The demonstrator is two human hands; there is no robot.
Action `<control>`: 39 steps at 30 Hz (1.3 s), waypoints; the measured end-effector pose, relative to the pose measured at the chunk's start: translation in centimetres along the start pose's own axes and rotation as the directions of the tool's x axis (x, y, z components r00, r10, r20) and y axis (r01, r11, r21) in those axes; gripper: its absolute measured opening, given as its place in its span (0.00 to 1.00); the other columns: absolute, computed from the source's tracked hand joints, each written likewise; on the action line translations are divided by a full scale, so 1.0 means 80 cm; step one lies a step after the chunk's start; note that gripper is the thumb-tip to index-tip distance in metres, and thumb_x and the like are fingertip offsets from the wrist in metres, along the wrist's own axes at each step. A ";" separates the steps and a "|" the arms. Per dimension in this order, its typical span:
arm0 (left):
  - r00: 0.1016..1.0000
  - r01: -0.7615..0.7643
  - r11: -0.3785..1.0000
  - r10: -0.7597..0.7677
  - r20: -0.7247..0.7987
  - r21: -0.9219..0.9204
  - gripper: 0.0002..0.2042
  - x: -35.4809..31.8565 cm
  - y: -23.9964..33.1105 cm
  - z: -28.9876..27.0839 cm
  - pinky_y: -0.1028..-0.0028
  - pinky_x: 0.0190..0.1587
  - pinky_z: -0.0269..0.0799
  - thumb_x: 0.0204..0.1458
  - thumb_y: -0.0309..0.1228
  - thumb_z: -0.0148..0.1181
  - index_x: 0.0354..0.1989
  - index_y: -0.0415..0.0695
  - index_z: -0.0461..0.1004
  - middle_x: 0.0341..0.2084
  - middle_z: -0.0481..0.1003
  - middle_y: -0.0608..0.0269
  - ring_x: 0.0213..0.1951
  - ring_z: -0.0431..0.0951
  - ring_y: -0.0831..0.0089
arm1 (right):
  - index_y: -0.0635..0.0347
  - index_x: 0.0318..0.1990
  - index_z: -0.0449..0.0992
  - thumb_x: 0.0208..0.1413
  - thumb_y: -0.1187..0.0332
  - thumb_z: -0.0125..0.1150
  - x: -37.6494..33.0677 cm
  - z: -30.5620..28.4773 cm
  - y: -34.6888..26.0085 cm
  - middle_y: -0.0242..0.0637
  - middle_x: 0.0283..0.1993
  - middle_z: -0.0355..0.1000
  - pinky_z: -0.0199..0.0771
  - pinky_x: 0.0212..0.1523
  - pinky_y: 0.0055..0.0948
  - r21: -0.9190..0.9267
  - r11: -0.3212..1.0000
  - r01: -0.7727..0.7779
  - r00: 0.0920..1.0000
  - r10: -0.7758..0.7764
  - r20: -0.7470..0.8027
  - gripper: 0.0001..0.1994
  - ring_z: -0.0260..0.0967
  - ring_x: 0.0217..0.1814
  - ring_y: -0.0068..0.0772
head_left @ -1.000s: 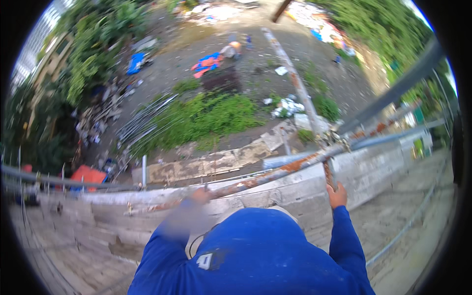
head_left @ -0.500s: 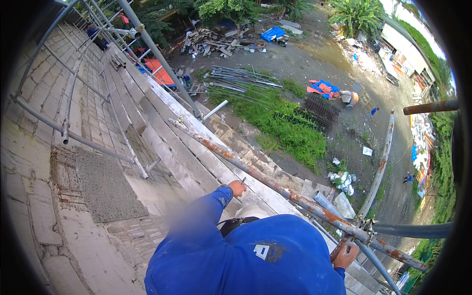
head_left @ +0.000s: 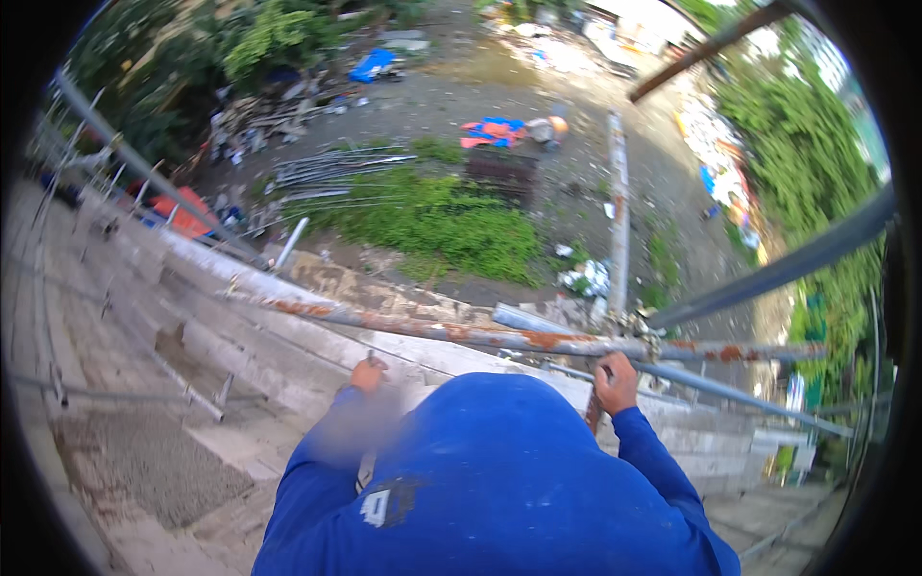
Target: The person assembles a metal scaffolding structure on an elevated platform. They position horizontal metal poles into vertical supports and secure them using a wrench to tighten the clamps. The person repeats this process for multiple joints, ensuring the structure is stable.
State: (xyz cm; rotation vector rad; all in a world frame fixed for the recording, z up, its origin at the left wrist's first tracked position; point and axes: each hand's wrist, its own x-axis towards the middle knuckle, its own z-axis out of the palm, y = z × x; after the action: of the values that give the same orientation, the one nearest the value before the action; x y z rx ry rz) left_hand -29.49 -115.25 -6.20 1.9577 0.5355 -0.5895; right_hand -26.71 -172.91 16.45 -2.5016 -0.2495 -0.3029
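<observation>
My left hand is closed, with a short dark stick-like piece poking up from its fingers. What the piece is, I cannot make out. It is held over the pale scaffold planks. My right hand wraps round a rusty upright pipe, just below a long rusty rail. Much of that upright is hidden by the hand and my blue sleeve. The rail runs across in front of me and meets other tubes at a coupler near my right hand.
A block wall with a grey rendered patch lies to my left, with thin scaffold tubes before it. A thick grey tube slants in at the right. Beyond the rail, far below, are grass, stacked metal pipes and rubble.
My view has swung to the right, so the rail lies more level across it. My right arm now shows more fully, its hand still on the rusty upright. The left hand keeps its small piece.
</observation>
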 end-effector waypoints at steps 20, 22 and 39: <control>0.584 -0.768 0.641 0.696 0.418 0.005 0.21 -0.130 0.580 0.142 0.71 0.41 0.76 0.73 0.43 0.42 0.44 0.38 0.76 0.34 0.78 0.58 0.36 0.80 0.72 | 0.66 0.50 0.74 0.57 0.68 0.68 -0.067 0.039 0.063 0.39 0.41 0.74 0.76 0.41 0.31 0.569 0.676 -0.469 0.691 0.682 -0.239 0.17 0.72 0.39 0.29; 0.612 -0.731 0.680 0.690 0.387 -0.056 0.20 -0.117 0.596 0.168 0.71 0.40 0.77 0.73 0.43 0.44 0.44 0.38 0.76 0.34 0.78 0.58 0.37 0.81 0.72 | 0.65 0.50 0.74 0.54 0.66 0.70 -0.058 0.033 0.040 0.43 0.45 0.71 0.75 0.47 0.36 0.524 0.668 -0.528 0.704 0.689 -0.169 0.19 0.72 0.45 0.38; 0.373 -0.794 0.525 0.819 0.436 -0.307 0.15 -0.049 0.643 0.340 0.69 0.49 0.78 0.71 0.38 0.51 0.47 0.37 0.77 0.42 0.78 0.59 0.43 0.80 0.71 | 0.63 0.56 0.66 0.51 0.65 0.67 -0.048 0.028 0.030 0.53 0.54 0.64 0.68 0.59 0.50 0.332 0.743 -0.581 0.742 0.651 -0.159 0.26 0.65 0.59 0.62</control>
State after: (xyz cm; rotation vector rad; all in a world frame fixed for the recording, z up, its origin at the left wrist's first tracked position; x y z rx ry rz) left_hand -6.69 -161.76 20.61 1.6128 -0.7870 -0.4160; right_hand -29.46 -173.95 12.32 -2.0935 0.6229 -0.2936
